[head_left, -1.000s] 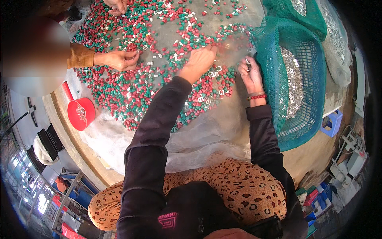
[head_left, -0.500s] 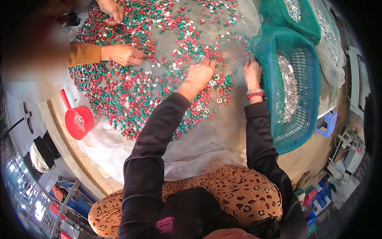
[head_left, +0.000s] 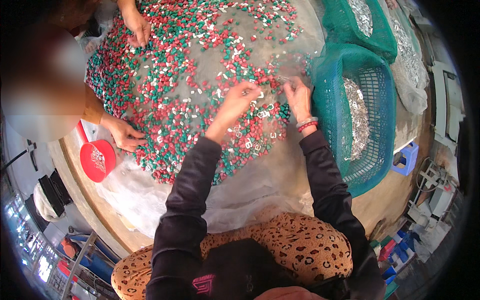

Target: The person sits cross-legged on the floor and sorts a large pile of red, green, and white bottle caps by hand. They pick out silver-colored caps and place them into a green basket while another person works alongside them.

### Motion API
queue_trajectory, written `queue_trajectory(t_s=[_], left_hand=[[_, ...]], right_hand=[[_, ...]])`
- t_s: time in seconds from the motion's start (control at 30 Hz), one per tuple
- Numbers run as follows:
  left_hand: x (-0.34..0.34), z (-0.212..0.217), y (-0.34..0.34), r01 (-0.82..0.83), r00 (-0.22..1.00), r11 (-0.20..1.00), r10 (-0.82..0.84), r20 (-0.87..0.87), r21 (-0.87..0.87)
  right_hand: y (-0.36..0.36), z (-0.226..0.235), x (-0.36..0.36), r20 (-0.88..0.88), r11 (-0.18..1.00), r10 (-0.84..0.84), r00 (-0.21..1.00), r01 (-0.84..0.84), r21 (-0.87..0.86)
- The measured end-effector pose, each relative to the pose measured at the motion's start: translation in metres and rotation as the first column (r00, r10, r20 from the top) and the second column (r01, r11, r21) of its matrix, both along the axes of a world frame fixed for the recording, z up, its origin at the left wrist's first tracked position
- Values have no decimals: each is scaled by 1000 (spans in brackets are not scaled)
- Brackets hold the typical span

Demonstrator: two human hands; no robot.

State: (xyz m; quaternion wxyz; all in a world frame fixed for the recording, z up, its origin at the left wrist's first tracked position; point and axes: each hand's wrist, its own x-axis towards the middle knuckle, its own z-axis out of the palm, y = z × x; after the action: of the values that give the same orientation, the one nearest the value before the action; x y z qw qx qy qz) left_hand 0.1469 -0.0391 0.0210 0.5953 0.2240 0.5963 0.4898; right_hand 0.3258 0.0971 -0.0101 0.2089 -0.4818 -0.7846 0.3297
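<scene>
The left hand (head_left: 236, 101) had its fingers drawn together, with a small white piece (head_left: 260, 94) right at the fingertips; whether they pinched it could not be told. The right hand (head_left: 299, 101), just to its right, had its thumb and fingers bent inward beside a blurred pale bit, and its hold was also unclear. Red and green pieces (head_left: 170, 154) spread under and around the left hand, most of them to its left and beyond it. They were small, dull and chunky, mixed together, with white bits among them. Pale open-framed pieces (head_left: 248, 143) lay nearer the body than both hands, glossy and partly see-through. Just right of the right hand stood a blue-green basket (head_left: 384, 117), holding a pile of silvery pieces (head_left: 358, 122).
</scene>
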Motion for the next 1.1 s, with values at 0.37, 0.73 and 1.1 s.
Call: queue_trajectory(t_s=[0.37, 0.73, 1.1], left_hand=[[-32, 70, 5, -172, 865, 978, 95, 492, 114], [-17, 119, 47, 401, 516, 911, -313, -798, -97], [25, 205, 302, 423, 597, 879, -88, -797, 219]], right_hand=[[-37, 94, -30, -512, 518, -468, 721, -245, -819], [-48, 77, 0, -422, 385, -653, 629, -204, -900], [-51, 74, 30, -519, 99, -703, 486, -656, -748]])
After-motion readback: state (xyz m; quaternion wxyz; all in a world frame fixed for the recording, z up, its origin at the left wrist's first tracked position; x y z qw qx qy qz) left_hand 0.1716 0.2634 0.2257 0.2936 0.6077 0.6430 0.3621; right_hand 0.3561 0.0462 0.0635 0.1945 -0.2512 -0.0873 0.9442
